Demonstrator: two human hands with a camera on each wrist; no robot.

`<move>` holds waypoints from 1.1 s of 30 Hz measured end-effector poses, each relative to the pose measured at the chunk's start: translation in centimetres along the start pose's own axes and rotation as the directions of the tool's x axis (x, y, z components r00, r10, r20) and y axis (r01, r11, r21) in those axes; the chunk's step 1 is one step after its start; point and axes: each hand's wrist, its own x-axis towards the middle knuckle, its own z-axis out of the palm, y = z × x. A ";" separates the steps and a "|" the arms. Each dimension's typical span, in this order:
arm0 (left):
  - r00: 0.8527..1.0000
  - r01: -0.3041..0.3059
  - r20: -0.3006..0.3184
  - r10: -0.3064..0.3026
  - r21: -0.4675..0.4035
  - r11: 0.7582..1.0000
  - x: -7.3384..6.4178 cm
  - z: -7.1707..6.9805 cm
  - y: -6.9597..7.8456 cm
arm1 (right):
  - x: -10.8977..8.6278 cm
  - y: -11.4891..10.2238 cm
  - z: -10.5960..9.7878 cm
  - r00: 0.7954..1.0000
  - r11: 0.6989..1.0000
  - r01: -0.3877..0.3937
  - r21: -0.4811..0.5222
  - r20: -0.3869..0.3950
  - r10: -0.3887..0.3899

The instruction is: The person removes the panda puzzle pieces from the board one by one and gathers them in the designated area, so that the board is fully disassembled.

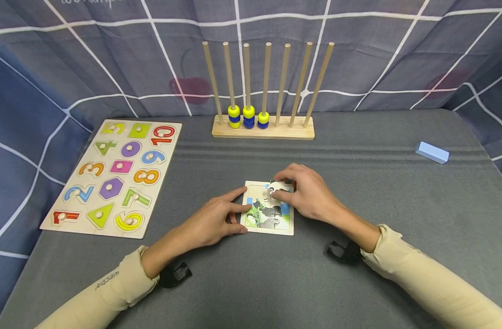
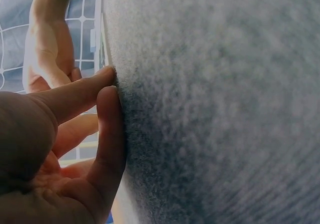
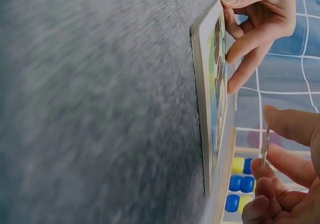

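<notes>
A small jigsaw puzzle tray (image 1: 269, 232) with a pale wooden frame lies on the table, part of its panda picture filled in. Thumb and fingers of my right hand (image 1: 310, 194) pinch a puzzle piece (image 1: 279, 186) with a panda's face on it, over the tray's upper right. Seen edge-on in the right wrist view, the thin piece (image 3: 265, 146) is held off the tray. My left hand (image 1: 211, 219) rests at the tray's left side, its fairly straight fingers touching the frame and the picture. In the left wrist view, the left hand's fingertips (image 2: 107, 76) are down at table level.
On the left lies a wooden number-and-shape peg board (image 1: 111, 178). Behind the tray stands a rod stand (image 1: 263, 132) with yellow and blue beads on three of its upright rods. A light blue block (image 1: 432, 152) sits to the right. A checked cloth (image 1: 358, 55) hangs behind.
</notes>
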 end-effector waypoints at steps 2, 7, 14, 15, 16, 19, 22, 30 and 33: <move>1.000 0.001 0.002 -0.001 0.001 1.000 0.0 0.0 0.0 | -0.3 0.2 -0.2 1.000 1.000 0.019 0.000 -0.009 -0.019; 1.000 -0.002 -0.004 0.002 0.005 1.000 0.0 0.1 0.0 | -1.2 0.9 -1.2 0.999 0.999 0.039 -0.009 -0.028 -0.039; 1.000 -0.011 -0.016 0.011 0.001 1.000 -0.1 0.2 0.0 | -2.8 2.3 -4.2 0.999 0.999 -0.006 -0.032 -0.048 0.004; 1.000 -0.012 -0.017 0.012 -0.002 1.000 -0.1 0.2 0.0 | -3.0 2.6 -4.7 0.998 0.999 -0.008 -0.037 -0.056 0.006; 1.000 -0.011 -0.017 0.011 -0.005 1.000 -0.1 0.2 0.0 | -3.3 2.9 -5.1 0.998 0.999 -0.010 -0.040 -0.062 0.007; 1.000 -0.008 -0.017 0.008 -0.007 1.000 -0.1 0.1 0.1 | -4.0 3.7 -5.9 0.997 0.998 -0.016 -0.054 -0.073 0.012; 1.000 -0.005 -0.015 0.005 0.000 1.000 0.0 0.1 0.1 | -4.6 4.4 -6.2 0.997 0.996 -0.028 -0.084 -0.078 0.021; 1.000 -0.016 -0.013 0.016 0.006 1.000 -0.1 0.1 0.0 | -5.7 5.9 -6.4 0.996 0.978 -0.076 -0.196 -0.068 0.064; 1.000 -0.018 -0.013 0.018 0.009 1.000 -0.1 0.1 0.0 | -5.8 6.2 -6.4 0.995 0.973 -0.097 -0.208 -0.050 0.088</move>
